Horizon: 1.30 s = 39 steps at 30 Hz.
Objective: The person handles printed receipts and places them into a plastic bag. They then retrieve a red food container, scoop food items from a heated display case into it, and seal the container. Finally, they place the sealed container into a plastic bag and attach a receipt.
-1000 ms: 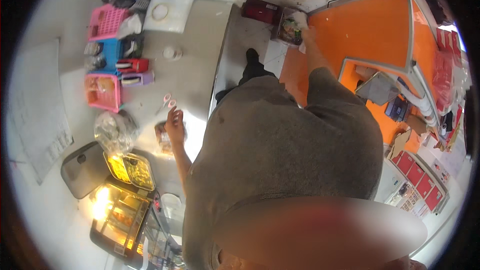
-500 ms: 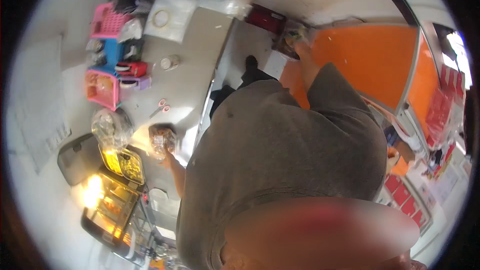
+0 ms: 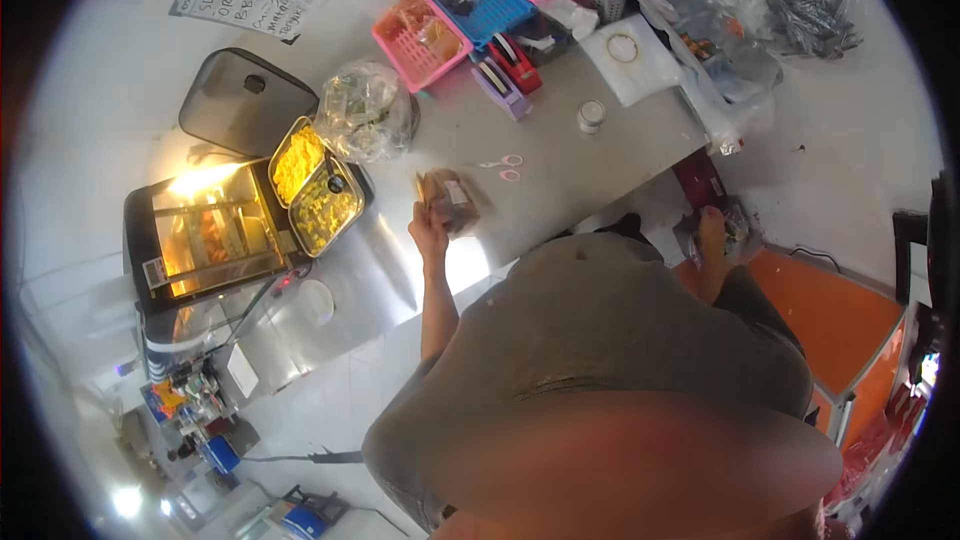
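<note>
My left hand grips the edge of a clear pack of brown food with a pale label, at the front part of the steel table. Just beyond the pack lie scissors with pink handles. On the right, past the table's end, my right hand is closed on a clear plastic bag with darker contents that I cannot make out. That bag is beside an orange surface.
Left of the pack stand trays of yellow food and a lit glass warmer. Farther back are a stuffed clear bag, a pink basket, a purple tape dispenser, a red tape dispenser and a small jar.
The view has turned, so the table now runs across the upper middle. My left hand still has the food pack and my right hand still holds the clear bag.
</note>
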Available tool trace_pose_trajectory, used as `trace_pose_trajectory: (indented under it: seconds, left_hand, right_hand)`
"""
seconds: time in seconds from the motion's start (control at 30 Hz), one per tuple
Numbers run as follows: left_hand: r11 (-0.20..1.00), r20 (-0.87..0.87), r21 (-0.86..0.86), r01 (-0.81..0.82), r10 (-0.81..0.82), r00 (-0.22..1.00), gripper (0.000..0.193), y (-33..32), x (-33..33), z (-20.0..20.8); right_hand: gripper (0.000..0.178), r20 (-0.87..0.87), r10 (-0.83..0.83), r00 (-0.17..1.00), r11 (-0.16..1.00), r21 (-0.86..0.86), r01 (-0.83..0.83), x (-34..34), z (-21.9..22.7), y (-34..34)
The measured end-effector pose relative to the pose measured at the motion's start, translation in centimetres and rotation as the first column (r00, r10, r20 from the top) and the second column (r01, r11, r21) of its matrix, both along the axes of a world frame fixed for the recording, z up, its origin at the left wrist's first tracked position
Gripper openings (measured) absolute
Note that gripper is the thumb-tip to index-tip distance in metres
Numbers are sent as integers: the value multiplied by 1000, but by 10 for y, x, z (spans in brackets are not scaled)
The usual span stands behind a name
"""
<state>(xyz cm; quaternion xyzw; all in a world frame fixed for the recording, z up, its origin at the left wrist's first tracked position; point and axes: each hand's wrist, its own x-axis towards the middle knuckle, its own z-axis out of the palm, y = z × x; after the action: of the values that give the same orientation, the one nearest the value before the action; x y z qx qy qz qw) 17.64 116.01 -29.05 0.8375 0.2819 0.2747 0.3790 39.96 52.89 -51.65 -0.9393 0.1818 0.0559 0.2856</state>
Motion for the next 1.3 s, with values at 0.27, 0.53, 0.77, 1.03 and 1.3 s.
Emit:
trace_pose_trajectory:
  seconds: [0.27,0.53,0.77,1.03,1.3]
  left_hand:
    - [975,272,-100,198,-165,948,25,50,207,78]
    - [976,89,174,130,-147,985,26,34,529,66]
    - [988,-47,146,55,-49,998,44,80,620,-54]
    - [996,-266,5,95,-90,960,95,67,625,-55]
    - [979,-21,-171,108,-113,993,78,36,517,13]
  right_hand:
    - [40,18,587,810,810,-5,-587,-45,-39,23]
    - [31,-83,739,669,648,-183,-739,-58,-107,-25]
    - [31,-451,560,695,828,290,-479,-17,-58,-40]
    - [32,-497,457,738,869,424,-253,34,-48,-43]
    - [36,-515,115,849,586,725,361,37,-40,-5]
